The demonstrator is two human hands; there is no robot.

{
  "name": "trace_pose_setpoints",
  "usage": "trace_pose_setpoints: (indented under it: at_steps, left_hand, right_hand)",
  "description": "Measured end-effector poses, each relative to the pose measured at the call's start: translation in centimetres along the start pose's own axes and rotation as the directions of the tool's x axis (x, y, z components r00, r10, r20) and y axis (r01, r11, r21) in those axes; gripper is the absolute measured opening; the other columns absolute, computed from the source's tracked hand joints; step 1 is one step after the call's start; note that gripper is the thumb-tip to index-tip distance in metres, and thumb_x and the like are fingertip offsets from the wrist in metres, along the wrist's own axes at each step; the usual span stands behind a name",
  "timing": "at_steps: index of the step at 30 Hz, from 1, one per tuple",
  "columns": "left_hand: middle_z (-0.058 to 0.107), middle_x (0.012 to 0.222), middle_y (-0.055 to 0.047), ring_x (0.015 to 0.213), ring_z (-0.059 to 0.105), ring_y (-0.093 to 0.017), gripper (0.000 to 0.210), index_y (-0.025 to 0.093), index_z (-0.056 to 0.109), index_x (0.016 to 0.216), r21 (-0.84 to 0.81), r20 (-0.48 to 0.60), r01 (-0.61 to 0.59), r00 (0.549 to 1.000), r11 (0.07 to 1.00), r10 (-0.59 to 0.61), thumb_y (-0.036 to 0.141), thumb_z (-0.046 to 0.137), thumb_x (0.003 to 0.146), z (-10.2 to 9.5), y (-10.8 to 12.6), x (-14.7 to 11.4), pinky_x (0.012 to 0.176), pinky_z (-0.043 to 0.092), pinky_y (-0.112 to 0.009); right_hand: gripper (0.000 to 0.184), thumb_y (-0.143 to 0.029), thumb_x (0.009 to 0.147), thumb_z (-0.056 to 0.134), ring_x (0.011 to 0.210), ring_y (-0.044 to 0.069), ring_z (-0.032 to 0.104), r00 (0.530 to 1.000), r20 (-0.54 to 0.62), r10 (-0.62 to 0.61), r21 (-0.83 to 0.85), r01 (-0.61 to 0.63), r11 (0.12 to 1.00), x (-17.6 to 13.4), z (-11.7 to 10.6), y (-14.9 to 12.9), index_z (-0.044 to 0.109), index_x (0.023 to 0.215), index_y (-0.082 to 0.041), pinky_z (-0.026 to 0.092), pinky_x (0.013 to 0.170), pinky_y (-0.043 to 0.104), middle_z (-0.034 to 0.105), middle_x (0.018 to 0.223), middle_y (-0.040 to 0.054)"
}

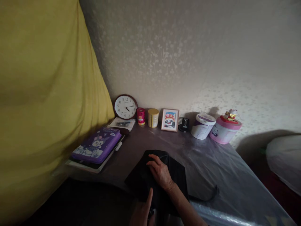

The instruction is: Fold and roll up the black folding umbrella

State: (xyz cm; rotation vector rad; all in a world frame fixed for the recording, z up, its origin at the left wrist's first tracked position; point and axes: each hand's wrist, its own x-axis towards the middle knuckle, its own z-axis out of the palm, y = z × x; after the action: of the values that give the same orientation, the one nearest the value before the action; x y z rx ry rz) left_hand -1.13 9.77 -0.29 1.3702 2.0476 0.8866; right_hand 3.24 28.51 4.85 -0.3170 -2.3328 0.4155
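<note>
A dark black cloth [162,180], folded and rumpled, lies flat on the plastic-covered tabletop at the lower centre of the frame

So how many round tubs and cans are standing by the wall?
4. A red can beside the clock, a yellow can right of it, a white tub past the picture frame, and a pink tub at the far right. None seem hidden.
</note>
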Motion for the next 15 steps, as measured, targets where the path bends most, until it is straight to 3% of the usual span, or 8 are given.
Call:
trace_pose_setpoints:
  at_steps: [3, 8, 15]
  left_hand:
    - [0.051, 0.146, -0.016, 0.133, 0.05, -0.033, 0.068, 0.019, 0.034, 0.148, 0.048, 0.033, -0.055, 0.998, 0.997, 0.054, 0.011, 0.042, 0.081, 0.1, -0.5, 0.5, 0.108, 0.042, -0.046]
    - [0.053, 0.145, -0.013, 0.136, 0.046, -0.035, 0.063, 0.024, 0.044, 0.143, -0.012, -0.043, -0.139, 0.989, 0.99, 0.139, 0.013, 0.048, 0.081, 1.3, -2.3, 0.9, 0.114, 0.034, -0.05]
    - [0.052, 0.145, -0.011, 0.131, 0.052, -0.033, 0.065, 0.021, 0.045, 0.144, -0.157, -0.132, -0.108, 0.987, 0.982, 0.087, 0.011, 0.048, 0.079, 2.4, -3.0, 0.8, 0.111, 0.039, -0.047]
  right_hand:
    - [0.021, -0.017, 0.097, 0.046, 0.109, 0.021, 0.066, 1.0, 0.014, -0.003, -0.008, 0.003, 1.0, 0.0, -0.1, -0.1, 0.066, 0.101, -0.022, 0.058, 0.09, 0.033, 0.06, 0.128, 0.0109]
    - [0.022, -0.017, 0.098, 0.044, 0.107, 0.021, 0.067, 1.0, 0.02, -0.013, -0.011, 0.013, 1.0, 0.1, 0.1, 0.1, 0.066, 0.102, -0.022, 0.059, 0.087, 0.034, 0.06, 0.128, 0.0107]
    - [0.022, -0.02, 0.1, 0.045, 0.108, 0.02, 0.065, 0.998, -0.002, -0.057, 0.051, 0.057, 0.997, -0.9, -1.2, -1.0, 0.062, 0.114, -0.019, 0.056, 0.091, 0.034, 0.063, 0.123, 0.0123]
